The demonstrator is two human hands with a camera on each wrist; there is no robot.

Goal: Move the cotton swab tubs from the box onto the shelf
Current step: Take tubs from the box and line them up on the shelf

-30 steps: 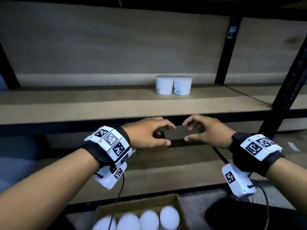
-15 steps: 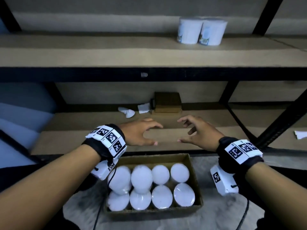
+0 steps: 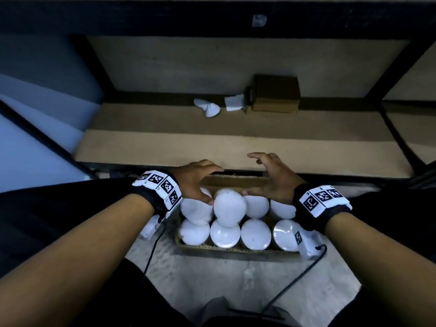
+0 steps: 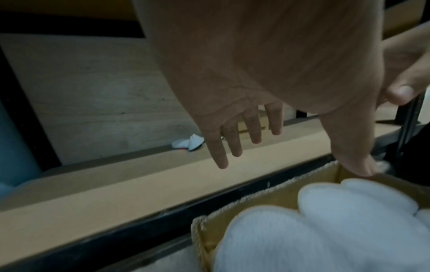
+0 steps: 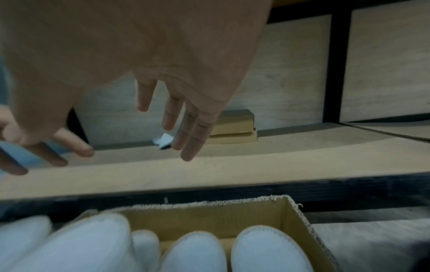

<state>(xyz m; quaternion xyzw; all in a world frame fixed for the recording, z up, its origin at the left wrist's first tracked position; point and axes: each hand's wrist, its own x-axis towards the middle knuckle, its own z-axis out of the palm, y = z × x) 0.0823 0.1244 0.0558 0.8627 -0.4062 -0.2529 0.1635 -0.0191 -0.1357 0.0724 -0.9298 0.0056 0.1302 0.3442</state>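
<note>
floor (image 3: 212, 277) — pale, carries the open cardboard box (image 3: 236, 254) of white tubs | lower shelf (image 3: 236, 142) — tan board just behind the box, bears 1 small brown carton (image 3: 273, 95) at the back, 2 white scraps (image 3: 207, 107) left of it

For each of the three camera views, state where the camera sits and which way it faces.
Head: on the head, facing down at the box of cotton swab tubs; both forearms and hands show.
Left wrist: looks along the left hand toward the lower shelf.
Right wrist: looks along the right hand.
All share box and tubs.
</note>
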